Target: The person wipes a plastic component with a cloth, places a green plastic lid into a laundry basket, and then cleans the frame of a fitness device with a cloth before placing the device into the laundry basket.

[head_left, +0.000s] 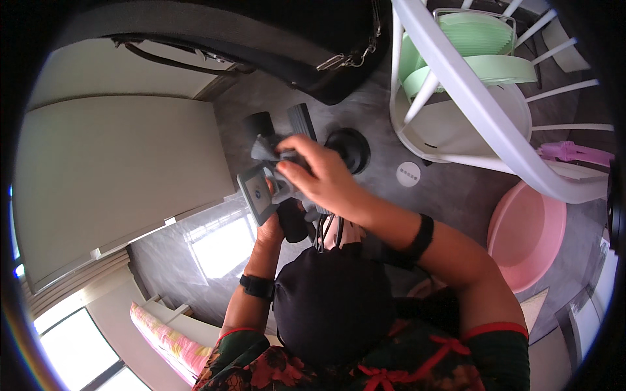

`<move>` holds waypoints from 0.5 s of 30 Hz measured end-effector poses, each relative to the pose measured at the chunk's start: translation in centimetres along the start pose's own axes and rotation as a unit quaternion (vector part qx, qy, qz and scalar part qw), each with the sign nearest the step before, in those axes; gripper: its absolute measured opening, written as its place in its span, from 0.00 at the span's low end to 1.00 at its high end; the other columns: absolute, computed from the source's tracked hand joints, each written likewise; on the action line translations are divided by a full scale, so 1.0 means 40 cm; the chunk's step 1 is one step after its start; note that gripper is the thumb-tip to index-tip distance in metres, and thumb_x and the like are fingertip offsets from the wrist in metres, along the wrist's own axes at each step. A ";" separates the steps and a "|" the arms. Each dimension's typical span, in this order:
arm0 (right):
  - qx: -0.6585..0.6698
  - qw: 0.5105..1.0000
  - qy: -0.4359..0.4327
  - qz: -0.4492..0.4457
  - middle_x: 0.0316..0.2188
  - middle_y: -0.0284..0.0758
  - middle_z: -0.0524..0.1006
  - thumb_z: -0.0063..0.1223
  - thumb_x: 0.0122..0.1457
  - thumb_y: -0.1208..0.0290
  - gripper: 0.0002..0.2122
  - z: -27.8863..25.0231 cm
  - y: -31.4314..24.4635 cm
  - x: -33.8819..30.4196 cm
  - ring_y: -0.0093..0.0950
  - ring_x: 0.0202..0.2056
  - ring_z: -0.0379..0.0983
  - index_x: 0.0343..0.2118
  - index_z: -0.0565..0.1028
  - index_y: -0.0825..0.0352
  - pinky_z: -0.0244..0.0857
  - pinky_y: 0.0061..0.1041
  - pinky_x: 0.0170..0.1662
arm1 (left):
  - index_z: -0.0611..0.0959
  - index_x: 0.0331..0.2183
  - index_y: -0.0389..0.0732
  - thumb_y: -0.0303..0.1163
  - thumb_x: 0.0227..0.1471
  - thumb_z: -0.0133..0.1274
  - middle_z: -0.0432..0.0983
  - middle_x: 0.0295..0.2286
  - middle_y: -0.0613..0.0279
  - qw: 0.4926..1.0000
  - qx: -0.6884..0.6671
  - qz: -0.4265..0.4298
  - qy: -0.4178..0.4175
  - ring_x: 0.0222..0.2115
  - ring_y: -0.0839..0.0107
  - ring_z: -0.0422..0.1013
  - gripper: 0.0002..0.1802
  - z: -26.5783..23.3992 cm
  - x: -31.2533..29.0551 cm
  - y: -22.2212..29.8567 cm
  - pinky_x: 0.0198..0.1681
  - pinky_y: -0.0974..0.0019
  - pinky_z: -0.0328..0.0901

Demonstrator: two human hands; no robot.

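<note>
My left hand (270, 228) is closed around a flat panel (257, 194) with a grey frame, its light face bearing a small blue mark; part of the hand is hidden behind it. Just above the panel, my right hand (319, 171) has thumb and fingers closed on a small grey piece (264, 149), smeared by motion. Around the hands are a short black cylinder (259, 123), a ribbed dark grey bar (301, 121) and a round black disc (351, 150). Another black cylinder (293, 220) lies against my left hand. How these parts join is hidden.
A black bag (261, 39) lies across the far side. At right stand a white rack (469, 85) holding green basins (469, 68) and a pink tub (527, 234). A pale cabinet (124, 176) fills the left. A round white sticker (409, 174) is on the grey floor.
</note>
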State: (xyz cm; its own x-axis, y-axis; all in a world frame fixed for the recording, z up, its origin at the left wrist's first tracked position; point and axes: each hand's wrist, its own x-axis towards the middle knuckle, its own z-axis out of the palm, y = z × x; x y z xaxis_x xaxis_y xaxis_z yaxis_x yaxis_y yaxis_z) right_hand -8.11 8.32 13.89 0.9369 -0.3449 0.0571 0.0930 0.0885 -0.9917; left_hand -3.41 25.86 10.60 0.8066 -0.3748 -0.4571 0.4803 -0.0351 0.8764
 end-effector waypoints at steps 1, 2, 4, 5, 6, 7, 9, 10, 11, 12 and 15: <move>-0.031 0.999 0.003 -0.037 0.28 0.44 0.76 0.53 0.57 0.68 0.09 0.014 0.010 0.006 0.42 0.28 0.76 0.37 0.70 0.67 0.67 0.35 0.30 | 0.71 0.50 0.41 0.50 0.58 0.48 0.72 0.41 0.62 1.000 0.000 0.023 -0.008 0.41 0.69 0.71 0.26 -0.008 0.005 -0.014 0.43 0.65 0.69; -0.112 0.985 0.038 -0.124 0.30 0.46 0.76 0.53 0.56 0.69 0.10 0.035 0.048 0.006 0.45 0.28 0.75 0.38 0.68 0.67 0.68 0.37 0.30 | 0.70 0.51 0.41 0.49 0.58 0.48 0.71 0.44 0.61 0.999 0.000 0.046 -0.016 0.45 0.68 0.69 0.27 -0.016 0.010 -0.029 0.47 0.64 0.67; -0.102 0.990 0.017 -0.092 0.30 0.47 0.76 0.53 0.56 0.69 0.13 0.055 0.048 -0.008 0.47 0.28 0.75 0.41 0.65 0.66 0.69 0.38 0.31 | 0.68 0.53 0.41 0.49 0.58 0.48 0.69 0.46 0.61 0.997 0.037 0.070 -0.003 0.46 0.68 0.68 0.27 -0.051 0.018 -0.053 0.48 0.64 0.66; -0.113 0.990 0.007 -0.084 0.30 0.47 0.76 0.53 0.56 0.69 0.13 0.061 0.043 -0.016 0.46 0.28 0.75 0.41 0.65 0.65 0.69 0.38 0.30 | 0.67 0.54 0.41 0.48 0.58 0.49 0.67 0.49 0.61 0.993 0.073 0.094 0.010 0.48 0.68 0.67 0.28 -0.071 0.026 -0.064 0.49 0.65 0.66; -0.125 0.988 -0.026 -0.090 0.31 0.46 0.76 0.53 0.55 0.68 0.14 0.066 0.038 -0.026 0.45 0.29 0.75 0.41 0.65 0.65 0.69 0.38 0.30 | 0.64 0.56 0.41 0.47 0.58 0.50 0.65 0.50 0.61 0.992 0.067 0.105 0.018 0.49 0.69 0.65 0.31 -0.115 0.040 -0.086 0.51 0.65 0.64; -0.141 0.984 -0.056 -0.090 0.32 0.46 0.76 0.53 0.55 0.68 0.14 0.064 0.045 -0.041 0.45 0.29 0.76 0.41 0.65 0.65 0.70 0.39 0.30 | 0.68 0.53 0.39 0.47 0.58 0.49 0.67 0.48 0.61 0.988 -0.027 0.127 -0.082 0.47 0.70 0.66 0.28 -0.100 0.022 -0.072 0.49 0.66 0.65; -0.141 0.981 -0.125 -0.042 0.35 0.42 0.76 0.54 0.54 0.70 0.14 0.063 0.050 -0.077 0.43 0.35 0.75 0.43 0.67 0.64 0.68 0.39 0.36 | 0.73 0.45 0.39 0.47 0.59 0.48 0.71 0.40 0.62 0.996 -0.022 0.090 -0.016 0.40 0.72 0.69 0.22 -0.100 0.045 -0.078 0.44 0.67 0.66; -0.145 0.977 -0.150 -0.034 0.33 0.42 0.76 0.54 0.54 0.70 0.13 0.059 0.053 -0.084 0.43 0.34 0.75 0.42 0.68 0.64 0.67 0.39 0.35 | 0.76 0.40 0.39 0.47 0.60 0.47 0.73 0.35 0.63 0.996 -0.052 0.057 0.036 0.35 0.73 0.70 0.19 -0.065 0.047 -0.056 0.40 0.68 0.67; -0.149 0.973 -0.174 -0.026 0.31 0.41 0.76 0.54 0.54 0.71 0.12 0.053 0.056 -0.088 0.42 0.33 0.75 0.41 0.69 0.64 0.67 0.38 0.35 | 0.76 0.36 0.41 0.47 0.61 0.46 0.73 0.30 0.65 0.998 -0.048 0.030 0.023 0.31 0.76 0.69 0.18 -0.071 0.058 -0.052 0.36 0.69 0.66; -0.146 0.973 -0.175 -0.027 0.31 0.41 0.76 0.54 0.54 0.71 0.12 0.046 0.053 -0.089 0.42 0.33 0.75 0.41 0.69 0.64 0.67 0.38 0.35 | 0.76 0.35 0.41 0.47 0.61 0.46 0.73 0.29 0.66 0.999 -0.030 0.024 0.010 0.29 0.76 0.69 0.18 -0.093 0.068 -0.046 0.35 0.70 0.66; -0.096 0.965 -0.242 -0.015 0.26 0.43 0.76 0.54 0.54 0.68 0.11 0.022 0.045 -0.072 0.41 0.27 0.75 0.37 0.69 0.65 0.67 0.38 0.31 | 0.76 0.36 0.42 0.49 0.60 0.47 0.73 0.30 0.67 0.995 0.083 0.061 0.008 0.31 0.76 0.69 0.19 -0.125 0.069 -0.055 0.36 0.70 0.66</move>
State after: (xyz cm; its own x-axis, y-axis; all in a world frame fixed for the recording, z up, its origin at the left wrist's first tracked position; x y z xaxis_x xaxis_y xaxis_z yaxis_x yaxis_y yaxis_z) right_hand -10.36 10.31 12.06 0.9867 0.1369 0.0873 0.1021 -0.1055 -0.9892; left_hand -0.52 29.55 6.67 0.8610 -0.3715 -0.3474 0.3168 -0.1427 0.9377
